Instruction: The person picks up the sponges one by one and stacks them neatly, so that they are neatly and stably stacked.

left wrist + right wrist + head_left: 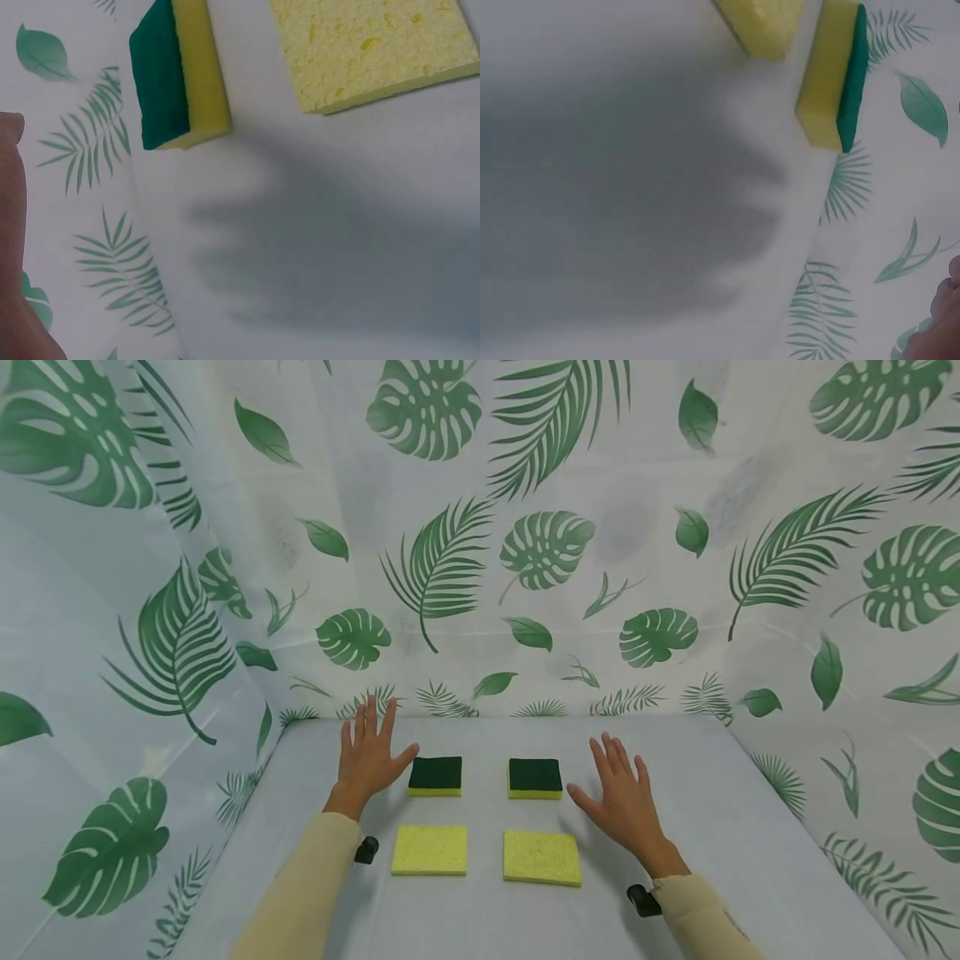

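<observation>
Both hands hover over the white table with fingers spread, holding nothing. My left hand (369,758) is beside the left green-topped sponge (437,776), its thumb overlapping that sponge's left edge in the head view. To the right, my right hand (624,797) stands just off the right green-topped sponge (535,777). Nearer to me lie two flat yellow sponges, a left one (430,850) and a right one (542,857). In the left wrist view, a scouring sponge (180,75) shows its dark green side, and part of the hand (15,255) appears at the edge.
A white tabletop (480,927) carries the sponges in two rows, with hand shadows on it. Leaf-printed sheeting (570,468) rises behind the table and along both sides. A small black device (367,850) sits at the left wrist, another black device (643,900) at the right.
</observation>
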### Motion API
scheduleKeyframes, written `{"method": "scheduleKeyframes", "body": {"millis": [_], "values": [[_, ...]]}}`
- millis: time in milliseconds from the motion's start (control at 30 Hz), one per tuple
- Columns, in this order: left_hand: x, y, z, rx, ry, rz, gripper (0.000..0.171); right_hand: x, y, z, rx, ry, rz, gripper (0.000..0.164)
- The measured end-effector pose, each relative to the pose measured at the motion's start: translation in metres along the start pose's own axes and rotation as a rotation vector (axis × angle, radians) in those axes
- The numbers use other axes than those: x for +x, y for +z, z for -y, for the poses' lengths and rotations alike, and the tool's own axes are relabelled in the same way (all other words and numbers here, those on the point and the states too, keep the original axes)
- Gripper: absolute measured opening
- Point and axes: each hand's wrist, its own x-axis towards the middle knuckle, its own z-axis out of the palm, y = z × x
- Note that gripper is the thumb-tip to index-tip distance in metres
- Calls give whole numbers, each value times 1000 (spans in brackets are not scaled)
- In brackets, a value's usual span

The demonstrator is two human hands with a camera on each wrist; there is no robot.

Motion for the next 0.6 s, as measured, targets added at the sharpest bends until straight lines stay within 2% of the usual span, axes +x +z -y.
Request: {"method": "scheduleKeyframes", "body": {"millis": [233,433,600], "values": [[-1,2,-1,3,-14,5,95,-21,11,2,111,4,7,89],[-1,6,-2,31,-16,23,96,-40,17,6,195,-6,71,87],[-2,9,-3,8,-17,13,96,-52,20,9,237,-2,153,88]]}}
